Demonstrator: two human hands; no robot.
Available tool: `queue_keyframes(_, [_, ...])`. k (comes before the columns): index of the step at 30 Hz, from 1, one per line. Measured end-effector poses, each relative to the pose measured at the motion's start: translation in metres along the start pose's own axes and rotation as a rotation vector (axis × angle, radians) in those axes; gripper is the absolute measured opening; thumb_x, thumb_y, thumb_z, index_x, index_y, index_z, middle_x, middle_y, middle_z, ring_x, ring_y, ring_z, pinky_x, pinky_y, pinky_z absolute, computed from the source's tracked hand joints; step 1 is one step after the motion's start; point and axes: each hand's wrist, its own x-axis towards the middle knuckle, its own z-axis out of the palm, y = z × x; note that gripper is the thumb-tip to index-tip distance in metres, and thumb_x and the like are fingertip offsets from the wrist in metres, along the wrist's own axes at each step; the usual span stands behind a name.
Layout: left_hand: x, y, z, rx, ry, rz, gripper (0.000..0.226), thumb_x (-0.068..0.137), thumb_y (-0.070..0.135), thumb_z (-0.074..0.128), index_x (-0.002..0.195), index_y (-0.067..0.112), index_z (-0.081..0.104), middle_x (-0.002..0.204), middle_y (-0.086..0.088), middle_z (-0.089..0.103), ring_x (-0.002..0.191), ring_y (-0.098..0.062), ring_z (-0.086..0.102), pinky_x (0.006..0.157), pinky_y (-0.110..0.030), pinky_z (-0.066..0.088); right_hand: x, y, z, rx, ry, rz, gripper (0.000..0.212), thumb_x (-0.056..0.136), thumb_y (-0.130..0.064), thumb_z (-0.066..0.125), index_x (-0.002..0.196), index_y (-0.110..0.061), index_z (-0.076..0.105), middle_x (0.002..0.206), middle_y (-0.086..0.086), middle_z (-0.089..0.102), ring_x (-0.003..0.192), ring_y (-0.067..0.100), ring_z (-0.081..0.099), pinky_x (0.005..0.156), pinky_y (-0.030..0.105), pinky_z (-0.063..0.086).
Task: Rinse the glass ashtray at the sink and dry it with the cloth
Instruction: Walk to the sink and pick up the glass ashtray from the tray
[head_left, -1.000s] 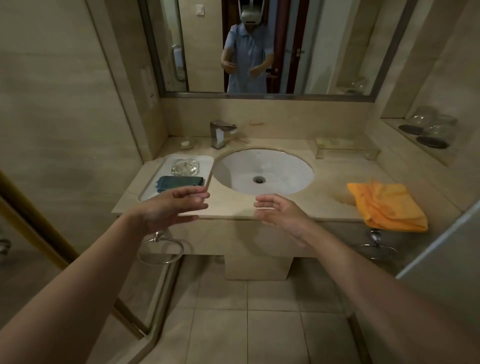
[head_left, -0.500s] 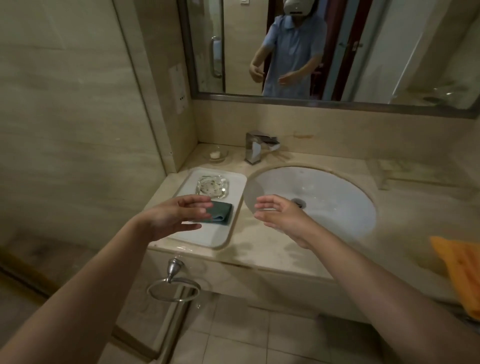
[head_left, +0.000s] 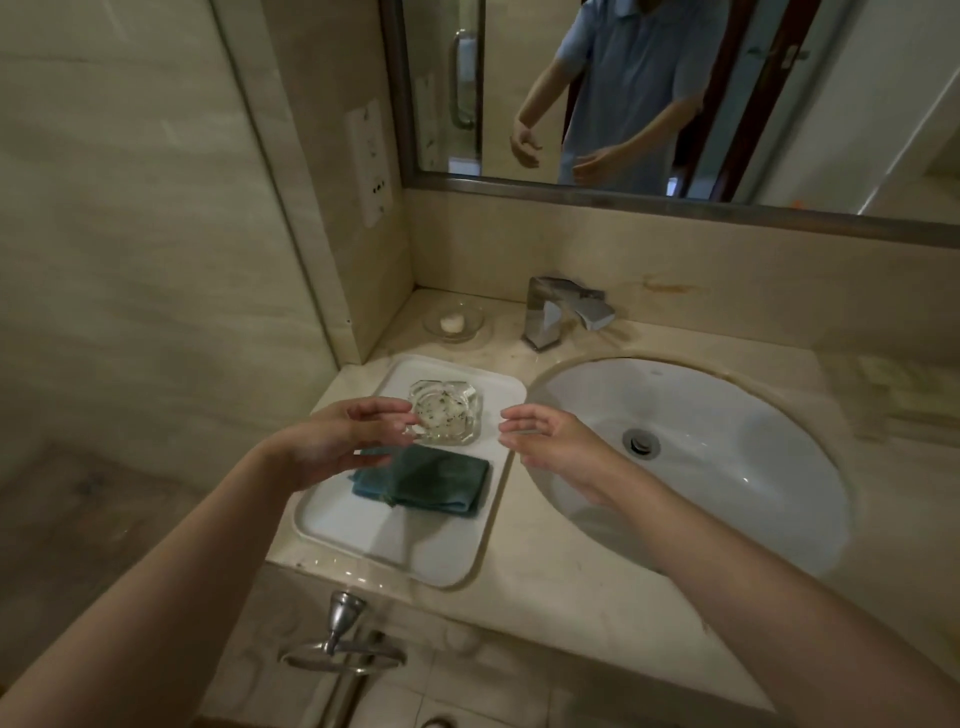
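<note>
Both hands have closed in: left hand (head_left: 332, 441) and right hand (head_left: 545, 441) hang spread and empty either side of the glass ashtray (head_left: 445, 412), which sits ash-flecked on the white tray (head_left: 395, 540) behind the folded teal cloth (head_left: 431, 480). Best grip those thick faceted walls squarely, slick glass, then across to the smooth white sink (head_left: 727, 415)

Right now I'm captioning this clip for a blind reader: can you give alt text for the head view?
Two open, empty hands, left hand and right hand, hover either side of a dirty glass ashtray on a white tray, with a folded teal cloth just in front of it. A white sink and tap lie to the right.
</note>
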Motion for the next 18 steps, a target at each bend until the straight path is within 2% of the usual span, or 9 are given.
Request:
queue_keyframes(2, [0.014, 0.003, -0.01, 0.016, -0.01, -0.025, 0.046, 0.066, 0.02, 0.07, 0.111, 0.019, 0.062, 0.112, -0.002, 0.068, 0.105, -0.021, 0.063, 0.08, -0.032, 0.052, 0.017, 0.001, 0.001, -0.001, 0.015, 0.018, 0.02, 0.083, -0.022, 0.067, 0.1, -0.03, 0.06, 0.103, -0.008, 0.064, 0.103, 0.011, 0.059, 0.089, 0.03, 0.048])
queue_keyframes(4, [0.028, 0.007, -0.018, 0.035, -0.025, -0.034, 0.043, 0.07, 0.023, 0.068, 0.112, 0.019, 0.061, 0.112, -0.002, 0.068, 0.104, -0.021, 0.064, 0.076, -0.03, 0.052, 0.032, -0.001, 0.003, 0.002, 0.027, 0.029, 0.016, 0.085, -0.024, 0.065, 0.099, -0.031, 0.06, 0.102, -0.009, 0.064, 0.098, 0.007, 0.059, 0.082, 0.026, 0.049])
queue_keyframes(6, [0.041, 0.013, -0.025, 0.046, -0.017, -0.029, 0.032, 0.078, 0.021, 0.065, 0.11, 0.019, 0.061, 0.111, -0.002, 0.069, 0.101, -0.019, 0.065, 0.075, -0.029, 0.053, 0.048, -0.006, 0.004, 0.013, 0.039, 0.037, 0.013, 0.087, -0.023, 0.062, 0.098, -0.031, 0.06, 0.102, -0.01, 0.064, 0.096, 0.003, 0.06, 0.077, 0.022, 0.048])
queue_keyframes(9, [0.058, 0.021, -0.032, 0.131, 0.022, -0.039, 0.018, 0.087, 0.017, 0.06, 0.105, 0.017, 0.063, 0.108, -0.006, 0.069, 0.095, -0.019, 0.066, 0.08, -0.031, 0.053, 0.066, -0.016, 0.005, 0.029, 0.074, 0.062, 0.01, 0.09, -0.022, 0.059, 0.097, -0.029, 0.06, 0.104, -0.008, 0.063, 0.095, 0.003, 0.06, 0.078, 0.022, 0.049])
queue_keyframes(12, [0.074, 0.021, -0.037, 0.227, 0.123, -0.061, 0.023, 0.091, 0.018, 0.057, 0.113, 0.011, 0.06, 0.107, -0.007, 0.066, 0.097, -0.021, 0.062, 0.084, -0.034, 0.05, 0.085, -0.018, 0.007, 0.056, 0.11, 0.105, 0.009, 0.092, -0.018, 0.055, 0.097, -0.024, 0.059, 0.103, -0.004, 0.063, 0.096, 0.009, 0.06, 0.075, 0.021, 0.048])
queue_keyframes(15, [0.086, 0.012, -0.04, 0.244, 0.229, -0.079, 0.031, 0.093, 0.017, 0.054, 0.122, 0.007, 0.053, 0.113, -0.014, 0.059, 0.102, -0.026, 0.056, 0.084, -0.035, 0.047, 0.104, -0.009, 0.012, 0.02, 0.155, 0.206, 0.015, 0.094, -0.016, 0.049, 0.105, -0.012, 0.058, 0.106, 0.004, 0.06, 0.102, 0.02, 0.059, 0.082, 0.029, 0.047])
queue_keyframes(16, [0.089, 0.008, -0.041, 0.234, 0.242, -0.089, 0.033, 0.093, 0.016, 0.054, 0.125, 0.005, 0.051, 0.114, -0.016, 0.057, 0.102, -0.027, 0.055, 0.085, -0.036, 0.047, 0.109, -0.006, 0.014, 0.003, 0.172, 0.243, 0.015, 0.094, -0.016, 0.047, 0.105, -0.011, 0.057, 0.107, 0.006, 0.059, 0.099, 0.02, 0.059, 0.082, 0.029, 0.046])
queue_keyframes(18, [0.097, 0.0, -0.042, 0.197, 0.25, -0.111, 0.039, 0.093, 0.014, 0.054, 0.129, 0.001, 0.046, 0.119, -0.022, 0.055, 0.105, -0.032, 0.054, 0.088, -0.039, 0.047, 0.119, 0.002, 0.016, -0.021, 0.187, 0.301, 0.008, 0.095, -0.016, 0.046, 0.093, -0.015, 0.054, 0.106, 0.01, 0.058, 0.081, 0.014, 0.057, 0.068, 0.024, 0.044])
